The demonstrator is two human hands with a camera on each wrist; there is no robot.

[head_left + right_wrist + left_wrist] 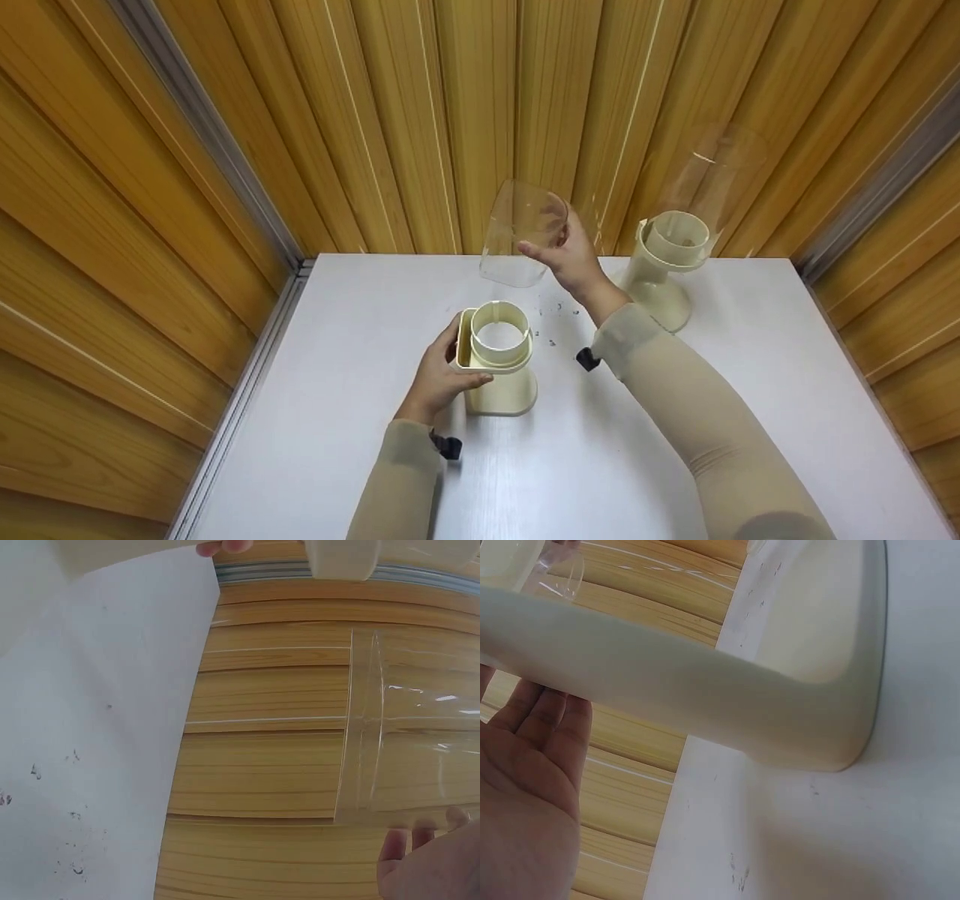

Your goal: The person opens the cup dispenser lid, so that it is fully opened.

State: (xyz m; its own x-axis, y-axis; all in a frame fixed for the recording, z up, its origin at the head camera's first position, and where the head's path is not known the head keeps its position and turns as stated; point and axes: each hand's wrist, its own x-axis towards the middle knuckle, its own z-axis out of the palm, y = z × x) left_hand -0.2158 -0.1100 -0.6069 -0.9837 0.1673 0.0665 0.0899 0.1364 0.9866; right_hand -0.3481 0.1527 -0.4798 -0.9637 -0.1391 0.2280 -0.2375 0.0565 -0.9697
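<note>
A cream plastic stand (501, 394), with a round collar on top and a flat foot, stands upright on the white table. My left hand (437, 379) grips it just under the top rim, thumb across the near side. In the left wrist view the stand's long stem (667, 690) slants past the fingers. Above and behind the collar, apart from it, my right hand (576, 259) holds a clear plastic cover (514, 225) by its right side. The right wrist view shows the see-through wall of this cover (420, 727) above the fingertips.
A second cream stand (661, 300) is at the table's back right, with a tall clear cover (716, 161) rising from its top. Small dark specks (553, 343) mark the white table (330, 375). Wood-pattern panels (450, 112) enclose the back and sides.
</note>
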